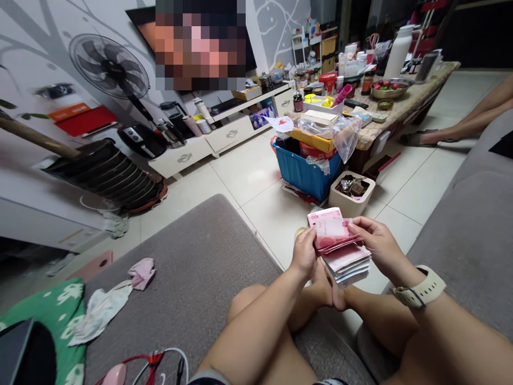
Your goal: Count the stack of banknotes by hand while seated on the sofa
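Note:
A folded stack of banknotes (345, 263) is held up between my two hands, above my crossed feet. Its upper notes are pink and marked 100; the lower edges look white and bluish. My left hand (305, 250) is closed round the stack's left side, thumb on the front. On the right side, my right hand (374, 238) pinches the edge of a pink banknote (332, 231) between thumb and fingers. A pale watch (420, 289) sits on my right wrist. The backs of the notes and some fingertips are hidden.
A grey sofa seat (192, 267) bears cloths and cables (156, 358). Beyond my hands stand a waste bin (352, 200), a blue storage box (302, 171) and a crowded table (430, 88). A fan (110, 67) stands at the far left. Another person's legs (468, 117) show at right.

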A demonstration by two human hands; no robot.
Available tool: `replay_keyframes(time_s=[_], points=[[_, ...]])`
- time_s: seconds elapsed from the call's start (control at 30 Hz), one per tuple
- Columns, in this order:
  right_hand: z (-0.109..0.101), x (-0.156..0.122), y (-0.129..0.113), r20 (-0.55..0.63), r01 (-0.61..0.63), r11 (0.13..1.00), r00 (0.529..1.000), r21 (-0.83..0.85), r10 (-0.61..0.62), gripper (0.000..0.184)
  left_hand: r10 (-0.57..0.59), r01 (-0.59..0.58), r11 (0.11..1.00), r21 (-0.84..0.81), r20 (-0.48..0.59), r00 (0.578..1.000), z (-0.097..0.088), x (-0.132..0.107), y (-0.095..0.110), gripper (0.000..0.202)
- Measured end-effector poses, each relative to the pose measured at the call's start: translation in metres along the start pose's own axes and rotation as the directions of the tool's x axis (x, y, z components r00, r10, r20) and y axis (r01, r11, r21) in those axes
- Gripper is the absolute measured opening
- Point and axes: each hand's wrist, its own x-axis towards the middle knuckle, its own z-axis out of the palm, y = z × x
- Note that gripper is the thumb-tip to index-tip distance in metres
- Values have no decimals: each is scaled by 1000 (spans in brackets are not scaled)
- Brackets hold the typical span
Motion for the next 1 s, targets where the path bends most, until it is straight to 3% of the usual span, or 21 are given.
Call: replay_keyframes(time_s=[0.3,0.63,1.0], points=[[0,-2,-2,51,-10,1000,999,-8,10,37,-30,31,999,-32,19,999,1,-3,1,28],[-1,3,0,-84,22,999,996,-27,-25,35,-34,33,999,26,50,998,-3,0,-1,26],[-4,5,5,-45,28,995,998,-98,-33,31,-34,33,999,17,50,998,-6,3,-5,26]])
